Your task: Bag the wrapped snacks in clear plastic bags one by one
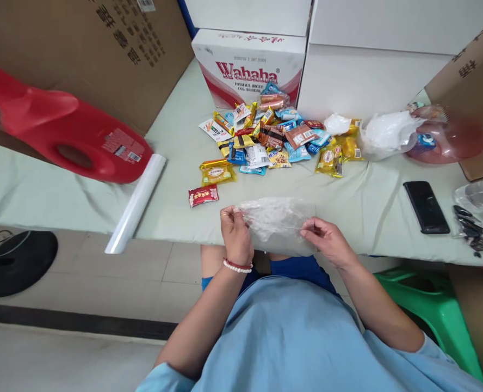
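A clear plastic bag (278,220) is stretched between my two hands over the front edge of the table. My left hand (236,231), with a ring and a beaded bracelet, pinches its left side. At its right side my right hand (325,237) grips the edge between thumb and fingers. The bag looks flat and crinkled, with nothing distinct inside it. Just beyond my left hand lies a small red packet (203,196), close to a yellow wrapped snack (218,174). A heap of mixed wrapped snacks (266,136) spreads behind the bag.
A red bottle (62,130) and a white roll (137,201) lie at the left. Behind the heap stands a Wahaha carton (249,65). To the right are white plastic bags (388,133), a pink bowl-like container (453,141) and a black phone (426,207). A green stool (441,310) stands below.
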Motion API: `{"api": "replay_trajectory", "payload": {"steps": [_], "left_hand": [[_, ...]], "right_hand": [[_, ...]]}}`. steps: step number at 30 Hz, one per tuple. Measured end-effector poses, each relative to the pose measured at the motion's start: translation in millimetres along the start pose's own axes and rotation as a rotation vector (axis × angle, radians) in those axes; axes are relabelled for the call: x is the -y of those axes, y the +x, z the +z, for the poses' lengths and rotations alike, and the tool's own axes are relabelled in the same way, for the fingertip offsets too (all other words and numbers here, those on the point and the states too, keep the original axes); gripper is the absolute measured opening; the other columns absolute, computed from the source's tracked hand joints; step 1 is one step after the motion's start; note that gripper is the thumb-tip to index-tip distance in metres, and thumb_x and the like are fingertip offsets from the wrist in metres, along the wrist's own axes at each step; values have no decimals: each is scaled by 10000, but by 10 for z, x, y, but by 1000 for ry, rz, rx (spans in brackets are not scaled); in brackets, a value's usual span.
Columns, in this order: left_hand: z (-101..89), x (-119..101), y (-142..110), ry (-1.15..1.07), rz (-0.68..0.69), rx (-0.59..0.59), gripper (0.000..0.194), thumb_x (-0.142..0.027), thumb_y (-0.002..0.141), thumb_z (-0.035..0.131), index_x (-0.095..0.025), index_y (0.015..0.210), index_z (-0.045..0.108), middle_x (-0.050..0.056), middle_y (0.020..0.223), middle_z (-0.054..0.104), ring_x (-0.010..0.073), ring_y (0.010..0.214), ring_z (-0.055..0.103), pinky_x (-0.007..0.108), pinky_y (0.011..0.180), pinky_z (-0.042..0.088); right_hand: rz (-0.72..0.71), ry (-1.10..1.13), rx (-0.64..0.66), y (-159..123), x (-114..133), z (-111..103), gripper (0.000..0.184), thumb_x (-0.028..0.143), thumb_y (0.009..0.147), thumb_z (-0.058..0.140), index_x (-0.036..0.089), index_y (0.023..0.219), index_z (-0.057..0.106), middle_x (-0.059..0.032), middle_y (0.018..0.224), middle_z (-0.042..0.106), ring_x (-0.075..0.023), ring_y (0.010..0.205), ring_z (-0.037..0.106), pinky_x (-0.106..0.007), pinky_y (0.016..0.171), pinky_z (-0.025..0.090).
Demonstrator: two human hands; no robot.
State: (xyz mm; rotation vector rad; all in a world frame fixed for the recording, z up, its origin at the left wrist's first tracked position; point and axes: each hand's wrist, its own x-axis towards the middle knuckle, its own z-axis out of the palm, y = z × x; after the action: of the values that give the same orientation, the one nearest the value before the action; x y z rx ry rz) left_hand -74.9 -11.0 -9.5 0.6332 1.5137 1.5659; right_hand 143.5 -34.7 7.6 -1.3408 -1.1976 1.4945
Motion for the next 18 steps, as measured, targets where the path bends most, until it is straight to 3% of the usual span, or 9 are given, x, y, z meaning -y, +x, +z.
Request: {"api": "replay_trajectory", "payload": {"steps": [2,4,6,8,11,15,18], "left_hand": [[-18,11,64,-64,34,-84,321,-476,907,670,-234,911,460,-68,726,507,80,617,496,184,588,420],[-34,-13,114,-118,-18,-70,324,-445,882,703,-234,909,459,-93,653,473,68,530,441,173,521,380],[-65,-73,156,-148,-103,-15,330,-415,853,738,-231,922,473,-107,617,453,57,484,399,160,466,331],[-114,-155,198,-156,-167,55,347,-401,821,774,-224,918,492,-112,609,439,48,467,378,150,438,305],[-191,-264,249,-137,-189,154,382,-413,787,811,-216,858,492,-109,606,419,38,455,350,145,412,287],[-217,-282,259,-81,-173,230,396,-481,814,780,-228,839,477,-103,583,419,52,433,323,157,373,254],[-180,-221,218,-15,-190,263,378,-518,865,718,-230,823,476,-97,571,404,61,425,317,169,370,257]], "right_hand": [[-59,131,-106,7,57,-9,253,421,759,823,222,803,673,-15,936,649,-167,907,593,-281,799,491],[-36,313,-136,11,138,-35,233,389,759,804,229,783,637,-19,1016,663,-159,886,603,-276,754,510],[47,472,-105,16,232,-112,222,365,755,775,234,790,599,-12,988,680,-123,700,571,-248,592,481],[106,540,-54,34,320,-254,214,346,748,753,237,803,576,10,857,667,-77,507,438,-207,435,348],[103,481,-17,105,388,-531,230,361,740,755,232,783,570,39,693,596,-48,408,281,-197,371,202],[69,167,-158,258,326,-773,303,389,704,847,208,760,611,21,665,597,-66,478,416,-194,417,301],[18,75,-282,322,246,-765,363,435,689,889,212,783,619,4,736,640,-84,568,493,-186,468,380]]}}
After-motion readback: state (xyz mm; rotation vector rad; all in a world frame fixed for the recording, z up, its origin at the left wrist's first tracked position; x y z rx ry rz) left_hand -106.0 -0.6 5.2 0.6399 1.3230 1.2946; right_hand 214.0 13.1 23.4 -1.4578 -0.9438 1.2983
